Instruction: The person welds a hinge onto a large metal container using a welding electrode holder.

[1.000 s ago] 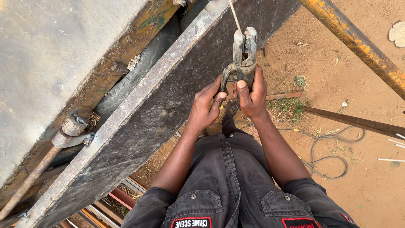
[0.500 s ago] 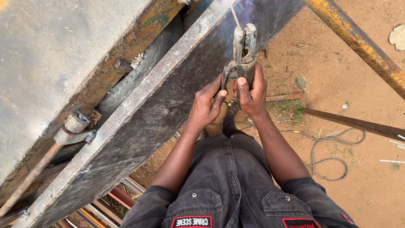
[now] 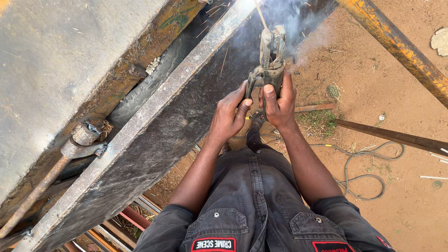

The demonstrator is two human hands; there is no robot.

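Observation:
Both hands grip a metal welding electrode holder (image 3: 269, 58) just above my lap. My right hand (image 3: 278, 103) wraps its handle from the right, thumb up along it. My left hand (image 3: 229, 113) steadies the handle from the left. A thin welding rod (image 3: 260, 16) sticks up from the holder's jaws toward the top edge of a long dark steel beam (image 3: 154, 140). Pale smoke (image 3: 298, 23) drifts around the rod's upper end. The rod's tip runs out of view at the top.
A large rusty grey metal panel (image 3: 51, 60) fills the left, with a bolt and rod (image 3: 77, 142) below it. A yellow-rusted steel bar (image 3: 396, 46) crosses the top right. A cable (image 3: 359, 172) and metal strips (image 3: 392, 136) lie on sandy ground.
Smoke has appeared around the upper end of the rod. Both hands and the holder stay in almost the same place.

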